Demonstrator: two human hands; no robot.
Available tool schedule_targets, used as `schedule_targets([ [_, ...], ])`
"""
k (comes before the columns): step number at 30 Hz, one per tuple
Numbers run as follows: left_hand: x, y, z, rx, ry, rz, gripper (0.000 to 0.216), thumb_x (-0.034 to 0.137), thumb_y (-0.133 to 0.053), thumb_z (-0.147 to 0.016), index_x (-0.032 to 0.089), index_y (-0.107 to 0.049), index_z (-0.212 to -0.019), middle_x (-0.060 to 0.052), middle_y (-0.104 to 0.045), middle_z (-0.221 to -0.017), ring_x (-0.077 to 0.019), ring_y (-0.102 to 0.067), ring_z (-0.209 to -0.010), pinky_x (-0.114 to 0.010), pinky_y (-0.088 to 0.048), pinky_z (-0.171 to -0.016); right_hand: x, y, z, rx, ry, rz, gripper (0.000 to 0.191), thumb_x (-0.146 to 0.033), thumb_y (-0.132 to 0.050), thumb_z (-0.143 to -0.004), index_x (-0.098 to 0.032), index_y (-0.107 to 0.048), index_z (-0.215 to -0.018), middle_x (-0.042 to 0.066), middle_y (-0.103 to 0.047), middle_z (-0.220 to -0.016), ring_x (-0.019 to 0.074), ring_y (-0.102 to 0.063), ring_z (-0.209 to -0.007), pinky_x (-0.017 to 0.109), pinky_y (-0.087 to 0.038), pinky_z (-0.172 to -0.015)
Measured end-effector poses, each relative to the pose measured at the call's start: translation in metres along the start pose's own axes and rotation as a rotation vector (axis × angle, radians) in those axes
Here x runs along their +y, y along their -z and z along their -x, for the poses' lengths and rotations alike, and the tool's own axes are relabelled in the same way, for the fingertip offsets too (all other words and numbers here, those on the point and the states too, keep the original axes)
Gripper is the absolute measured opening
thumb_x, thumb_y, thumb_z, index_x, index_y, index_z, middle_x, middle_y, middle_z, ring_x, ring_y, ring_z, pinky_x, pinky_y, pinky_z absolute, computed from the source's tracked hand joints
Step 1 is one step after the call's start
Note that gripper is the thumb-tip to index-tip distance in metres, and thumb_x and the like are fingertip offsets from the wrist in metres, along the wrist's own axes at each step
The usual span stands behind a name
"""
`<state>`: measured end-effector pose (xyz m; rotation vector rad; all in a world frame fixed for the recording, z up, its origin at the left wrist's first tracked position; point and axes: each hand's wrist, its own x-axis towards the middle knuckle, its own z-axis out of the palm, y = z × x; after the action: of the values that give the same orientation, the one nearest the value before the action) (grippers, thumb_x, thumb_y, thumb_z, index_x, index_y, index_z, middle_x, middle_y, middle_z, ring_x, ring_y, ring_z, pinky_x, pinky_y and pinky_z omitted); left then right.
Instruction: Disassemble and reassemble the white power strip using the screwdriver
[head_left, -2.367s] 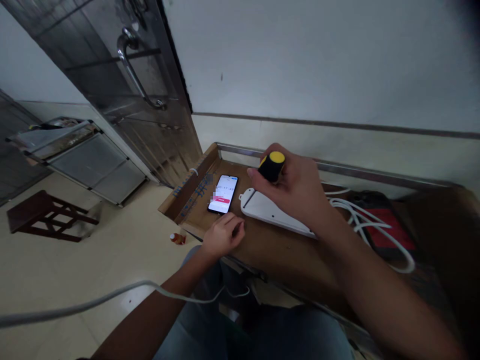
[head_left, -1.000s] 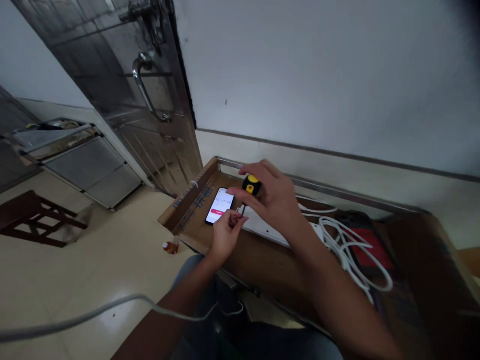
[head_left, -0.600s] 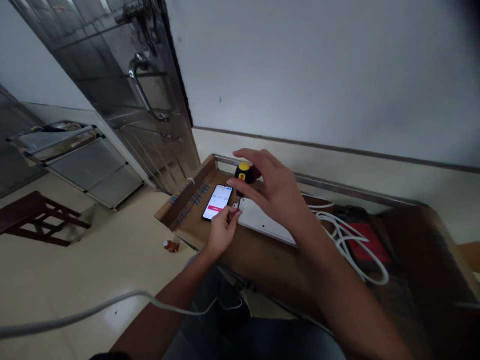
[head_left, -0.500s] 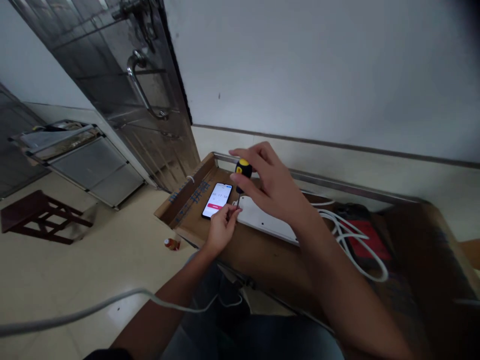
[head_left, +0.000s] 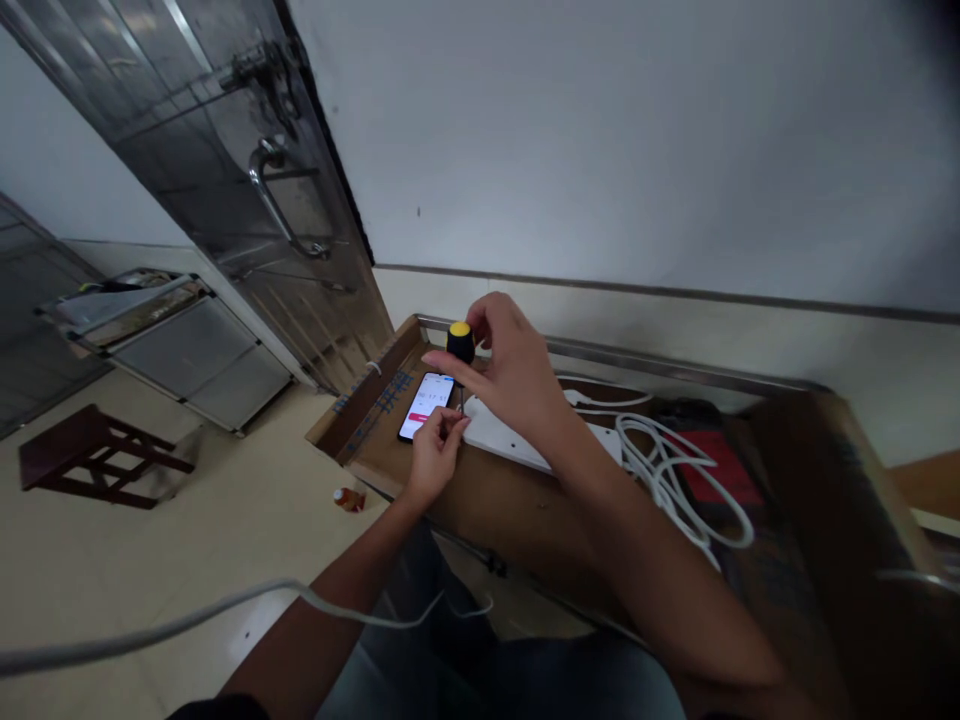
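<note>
My right hand (head_left: 504, 375) grips the black handle of a short screwdriver (head_left: 459, 345) with a yellow cap, held upright over the left end of a white power strip (head_left: 517, 440). My left hand (head_left: 433, 450) pinches the thin metal shaft near its tip, right at the strip's corner. The strip lies flat on a brown wooden table (head_left: 480, 500). A lit phone (head_left: 426, 405) rests just left of the hands.
White cable (head_left: 675, 470) coils to the right of the strip beside a red and black object (head_left: 712, 465). A raised wooden edge (head_left: 360, 400) bounds the table's left. A metal door (head_left: 247, 200), a dark stool (head_left: 97, 455) and a small bottle (head_left: 350, 499) on the floor lie left.
My left hand rose from the table to pinch the screwdriver shaft. My right hand shifted the screwdriver left, towards the strip's end. The view drifted slightly.
</note>
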<state>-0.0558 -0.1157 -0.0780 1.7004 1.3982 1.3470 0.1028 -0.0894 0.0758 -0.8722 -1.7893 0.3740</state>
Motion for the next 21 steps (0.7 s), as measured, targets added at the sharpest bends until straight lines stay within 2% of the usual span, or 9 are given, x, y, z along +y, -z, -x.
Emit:
schedule_targets([
  [3,0.0,0.0,0.002,-0.029,-0.008,-0.003,0.03,0.047,-0.06,-0.099,0.018,-0.067,-0.097,0.0,-0.066,-0.078,-0.0123,-0.052,-0.065,-0.024,-0.041,-0.062,-0.002,0.012,-0.002,-0.123,0.109,-0.052,0.056,-0.059,-0.052,-0.099,-0.018,-0.049,-0.138,0.013,-0.058,-0.138,0.0129,-0.063,-0.11,0.031,-0.055,-0.099],
  [6,0.003,0.0,0.003,-0.052,-0.019,-0.007,0.031,0.047,-0.056,-0.101,0.018,-0.069,-0.1,-0.002,-0.068,-0.08,-0.0125,-0.052,-0.064,-0.024,-0.04,-0.061,-0.004,0.021,-0.003,-0.238,0.17,-0.069,0.047,-0.046,-0.038,-0.107,-0.021,-0.052,-0.144,0.008,-0.063,-0.135,0.0087,-0.065,-0.112,0.025,-0.054,-0.1],
  [10,0.006,0.0,0.002,-0.036,-0.036,-0.006,0.03,0.048,-0.063,-0.096,0.019,-0.067,-0.1,-0.001,-0.064,-0.08,-0.0135,-0.053,-0.068,-0.025,-0.042,-0.066,-0.006,0.012,-0.001,-0.166,0.098,0.018,0.051,-0.054,-0.049,-0.102,-0.022,-0.059,-0.141,0.007,-0.067,-0.119,0.0101,-0.063,-0.099,0.025,-0.051,-0.09],
  [13,0.005,0.0,0.0,0.003,-0.028,0.01,0.028,0.046,-0.07,-0.091,0.019,-0.063,-0.096,0.003,-0.057,-0.073,-0.013,-0.049,-0.066,-0.025,-0.041,-0.067,-0.012,0.001,0.002,-0.124,0.054,0.086,0.055,-0.06,-0.048,-0.101,-0.021,-0.063,-0.136,0.009,-0.063,-0.115,0.0114,-0.057,-0.089,0.028,-0.05,-0.085],
  [15,0.002,0.0,-0.001,0.023,-0.014,0.029,0.027,0.046,-0.068,-0.092,0.019,-0.062,-0.092,0.003,-0.057,-0.074,-0.013,-0.051,-0.068,-0.025,-0.042,-0.068,-0.015,0.0,0.003,-0.162,0.086,0.097,0.057,-0.057,-0.043,-0.103,-0.02,-0.056,-0.145,0.011,-0.061,-0.123,0.0137,-0.058,-0.096,0.031,-0.052,-0.092],
  [18,-0.002,-0.001,-0.001,0.027,0.003,0.07,0.028,0.047,-0.065,-0.094,0.019,-0.062,-0.093,0.0,-0.063,-0.079,-0.0131,-0.055,-0.072,-0.026,-0.045,-0.072,-0.016,0.008,0.0,-0.266,0.18,0.072,0.056,-0.043,-0.032,-0.108,-0.021,-0.039,-0.159,0.012,-0.055,-0.142,0.0142,-0.058,-0.12,0.03,-0.05,-0.108],
  [19,-0.003,-0.002,-0.001,0.019,0.01,0.086,0.029,0.047,-0.066,-0.094,0.018,-0.063,-0.095,0.0,-0.064,-0.08,-0.0127,-0.055,-0.071,-0.025,-0.045,-0.07,-0.015,0.011,-0.001,-0.291,0.195,0.067,0.055,-0.04,-0.03,-0.108,-0.022,-0.038,-0.159,0.01,-0.055,-0.143,0.0124,-0.058,-0.119,0.028,-0.051,-0.107],
  [21,-0.006,-0.003,0.0,-0.002,0.025,0.118,0.032,0.049,-0.065,-0.095,0.019,-0.061,-0.104,0.0,-0.066,-0.081,-0.0115,-0.055,-0.064,-0.024,-0.045,-0.064,-0.013,0.014,-0.002,-0.293,0.176,0.083,0.051,-0.043,-0.033,-0.108,-0.025,-0.045,-0.153,0.009,-0.058,-0.134,0.0107,-0.06,-0.106,0.026,-0.053,-0.096],
])
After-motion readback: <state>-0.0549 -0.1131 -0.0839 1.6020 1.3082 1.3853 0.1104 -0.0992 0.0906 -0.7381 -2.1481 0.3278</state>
